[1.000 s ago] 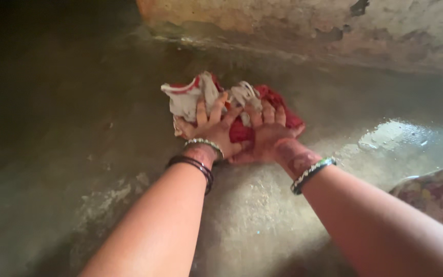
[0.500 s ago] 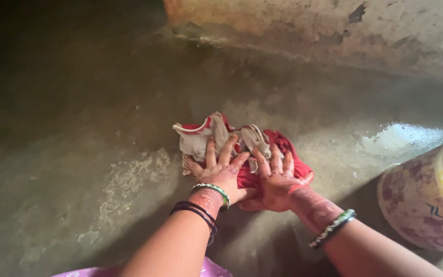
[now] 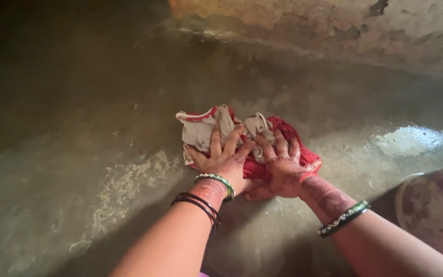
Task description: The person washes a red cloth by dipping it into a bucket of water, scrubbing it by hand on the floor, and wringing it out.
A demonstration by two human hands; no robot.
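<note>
Both hands press down on a bunched red and white cloth [image 3: 242, 136] that lies on the wet concrete floor [image 3: 103, 169], just above the middle of the view. The left hand [image 3: 222, 160] lies flat on the cloth's white part, at about 7 o'clock of the bundle, fingers spread and straight, not clenched and not gripping. The right hand [image 3: 284, 166] lies on the red part, at about 5 o'clock of the bundle, fingers likewise spread and pressing rather than grasping. The two hands sit side by side, their thumbs close together at the cloth's near edge.

Bangles [image 3: 203, 197] ring the left wrist; a beaded bracelet [image 3: 343, 219] rings the right.

At 12 o'clock a stained wall [image 3: 334, 31] meets the floor. At 4 o'clock the curved side of a mottled vessel [image 3: 437, 205] enters the view, well apart from the cloth. A shiny wet patch [image 3: 411, 141] lies at 3 o'clock.
</note>
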